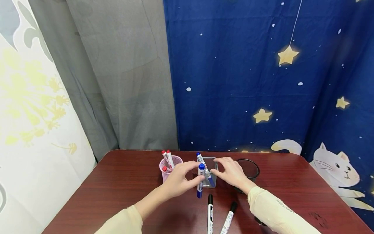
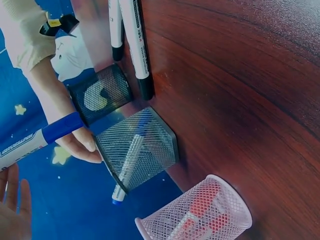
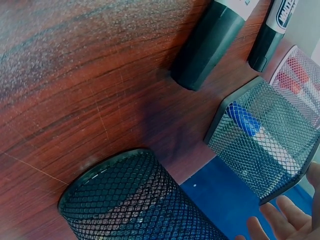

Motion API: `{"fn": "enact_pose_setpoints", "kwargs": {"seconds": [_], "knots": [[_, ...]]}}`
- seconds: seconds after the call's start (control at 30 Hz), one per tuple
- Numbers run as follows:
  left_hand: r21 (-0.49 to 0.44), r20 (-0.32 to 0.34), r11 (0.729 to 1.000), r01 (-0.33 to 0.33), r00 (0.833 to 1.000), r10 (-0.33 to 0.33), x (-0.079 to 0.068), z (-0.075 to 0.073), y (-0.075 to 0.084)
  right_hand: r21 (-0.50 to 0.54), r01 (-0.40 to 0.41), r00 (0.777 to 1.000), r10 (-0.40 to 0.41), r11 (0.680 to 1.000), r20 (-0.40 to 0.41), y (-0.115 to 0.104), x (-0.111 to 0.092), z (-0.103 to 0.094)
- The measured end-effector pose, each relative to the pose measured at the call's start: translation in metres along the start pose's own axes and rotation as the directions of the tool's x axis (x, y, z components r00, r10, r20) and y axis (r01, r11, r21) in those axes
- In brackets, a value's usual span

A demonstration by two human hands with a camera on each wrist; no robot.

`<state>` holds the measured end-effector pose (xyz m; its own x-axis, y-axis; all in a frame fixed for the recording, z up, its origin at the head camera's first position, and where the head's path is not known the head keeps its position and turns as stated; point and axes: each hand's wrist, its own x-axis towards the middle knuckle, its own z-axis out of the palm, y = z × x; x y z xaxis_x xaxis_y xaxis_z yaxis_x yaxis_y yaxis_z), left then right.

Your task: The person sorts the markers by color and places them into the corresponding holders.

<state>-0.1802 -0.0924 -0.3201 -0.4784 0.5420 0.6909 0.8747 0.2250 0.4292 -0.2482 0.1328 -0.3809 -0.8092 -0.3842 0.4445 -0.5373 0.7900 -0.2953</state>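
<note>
My left hand (image 1: 181, 178) pinches a blue-capped whiteboard marker (image 1: 200, 180) between thumb and fingers. The marker stands nearly upright in front of the grey mesh pen holder (image 1: 212, 182). Inside that holder another blue marker (image 2: 131, 162) leans, its end sticking out past the rim. At the holder's right side is my right hand (image 1: 230, 170), thumb and fingers extended with the fingertips right at the rim. To the left, a pink mesh cup (image 1: 162, 173) contains several red markers (image 1: 169, 159).
A black mesh cup (image 3: 135, 200) stands to the right, partly behind my right hand and wrist. Two black-capped markers, one upright in view (image 1: 210, 214) and one slanted (image 1: 229, 221), lie on the near tabletop. Curtains (image 1: 233, 81) hang behind the table's far edge.
</note>
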Motion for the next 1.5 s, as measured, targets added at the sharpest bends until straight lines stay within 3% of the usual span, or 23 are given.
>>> {"fn": "enact_pose_setpoints", "kwargs": {"seconds": [0.53,1.5], "knots": [[0.074,-0.046,0.993,0.089,0.995,-0.086,0.021,-0.006,-0.015,-0.005,-0.004,1.0,0.004,1.0,-0.006,0.0,0.0,0.001],[0.012,-0.081,0.985,0.173,0.982,-0.171,0.044,-0.012,-0.03,-0.003,0.008,1.0,-0.008,1.0,-0.019,0.0,0.001,0.001]]}}
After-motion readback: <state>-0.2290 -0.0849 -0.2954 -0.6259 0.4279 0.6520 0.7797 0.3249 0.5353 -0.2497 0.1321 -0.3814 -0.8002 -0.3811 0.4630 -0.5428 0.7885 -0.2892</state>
